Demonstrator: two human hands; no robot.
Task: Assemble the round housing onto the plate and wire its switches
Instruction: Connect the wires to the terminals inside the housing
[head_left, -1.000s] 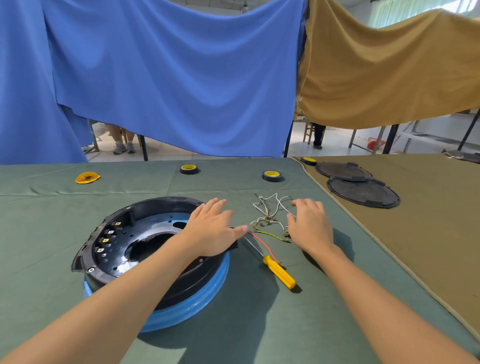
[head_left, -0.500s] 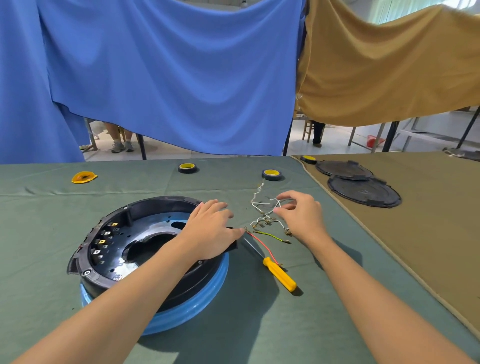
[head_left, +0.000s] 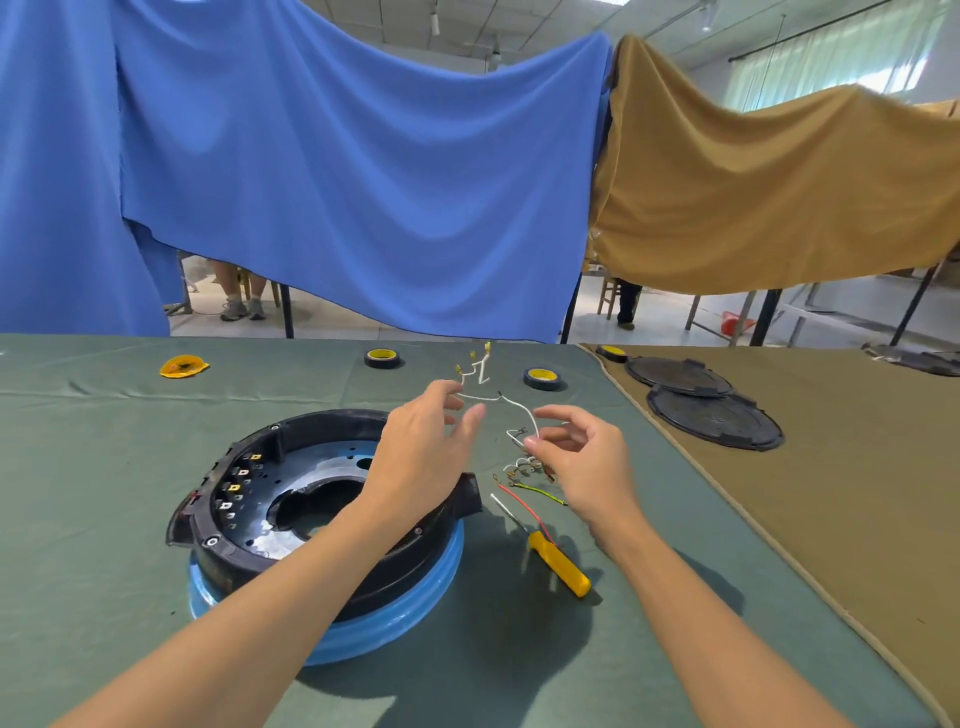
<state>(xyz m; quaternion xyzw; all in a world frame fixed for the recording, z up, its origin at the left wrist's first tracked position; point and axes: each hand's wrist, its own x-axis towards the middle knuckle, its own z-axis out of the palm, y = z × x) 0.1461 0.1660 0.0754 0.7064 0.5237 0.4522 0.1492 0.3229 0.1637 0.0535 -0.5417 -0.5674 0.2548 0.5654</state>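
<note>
The black round housing (head_left: 244, 467) sits on a blue ring-shaped plate (head_left: 415, 613) on the green table, with a row of switch terminals on its inner left wall. My right hand (head_left: 587, 462) pinches a white wire harness (head_left: 480, 397) and holds it above the table, its brass terminals sticking up. My left hand (head_left: 426, 457) hovers over the housing's right rim, fingers spread, with its fingertips at the harness's left end. More wires (head_left: 524, 467) lie under my right hand, beside a red wire (head_left: 519, 501) and a green-yellow wire (head_left: 540, 491).
A yellow-handled screwdriver (head_left: 561, 564) lies right of the housing. Two tape rolls (head_left: 382, 357) (head_left: 542, 376) and an orange disc (head_left: 183, 365) lie at the table's far side. Two black round lids (head_left: 714, 418) rest on the adjoining tan-covered table. Blue and tan cloths hang behind.
My right hand has picked the white harness up off the table. My left hand has left the housing rim and risen toward the harness.
</note>
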